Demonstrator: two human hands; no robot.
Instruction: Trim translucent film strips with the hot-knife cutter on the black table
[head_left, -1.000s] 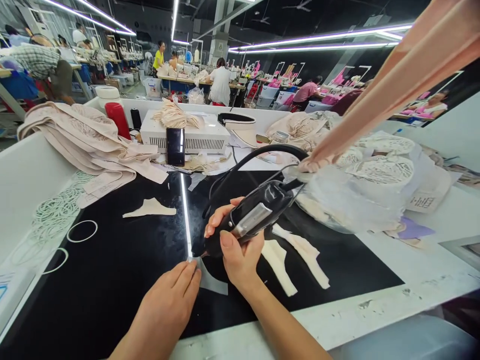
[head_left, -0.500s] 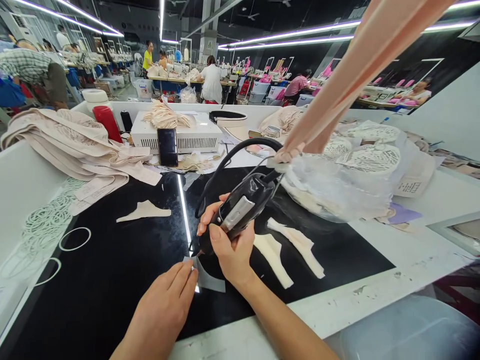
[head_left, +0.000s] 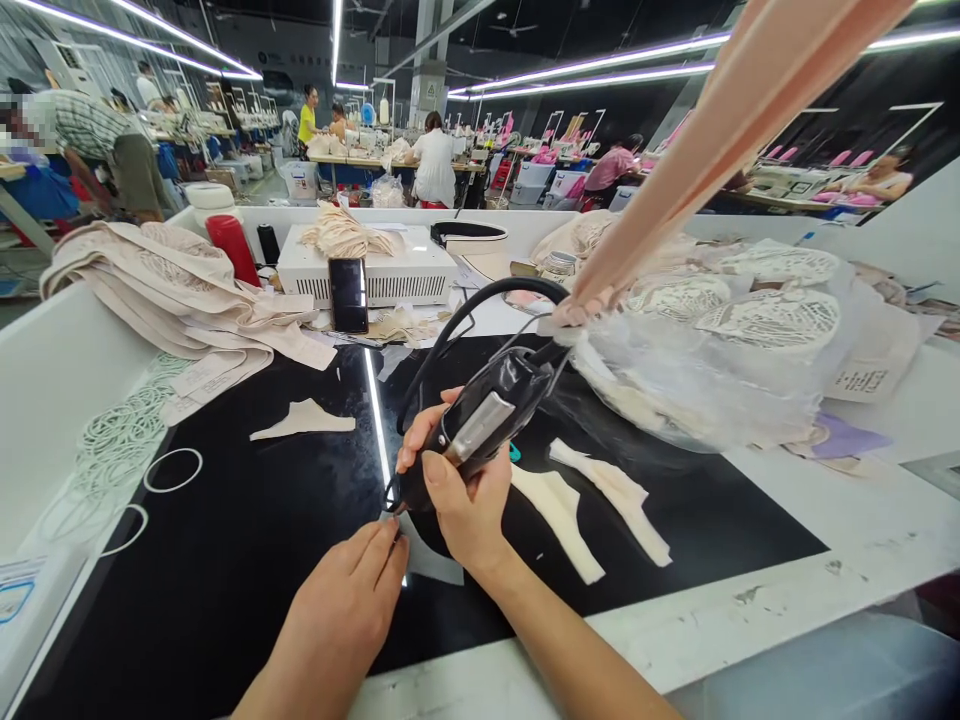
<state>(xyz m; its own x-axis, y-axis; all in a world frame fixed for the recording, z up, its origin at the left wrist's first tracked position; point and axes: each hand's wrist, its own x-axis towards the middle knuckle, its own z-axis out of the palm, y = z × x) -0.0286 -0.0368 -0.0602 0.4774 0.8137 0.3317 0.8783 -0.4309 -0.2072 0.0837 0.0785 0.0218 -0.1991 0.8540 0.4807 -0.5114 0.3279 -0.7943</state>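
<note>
My right hand [head_left: 459, 490] is wrapped round a black hand-held cutting tool [head_left: 480, 415] with a silver plate and a thick black cable [head_left: 480, 310] looping back from it. The tool's tip points down at a small translucent grey piece [head_left: 436, 560] lying on the black glossy work surface [head_left: 225, 540]. My left hand [head_left: 337, 620] lies flat on the surface with its fingers stretched out, fingertips pressing the edge of that piece beside the tip.
Two beige cut pieces [head_left: 592, 505] lie right of my hand, another [head_left: 304, 420] to the left. A plastic bag of lace parts [head_left: 712, 350], folded beige fabric [head_left: 172, 290], white rings [head_left: 172, 470], a white box [head_left: 375, 270] with a phone [head_left: 349, 295], and a hanging peach strap [head_left: 720, 130] surround it. Other people work behind.
The view shifted slightly. My right hand and the tool have moved a little nearer along the piece, and my left fingers stay pressed on it.
</note>
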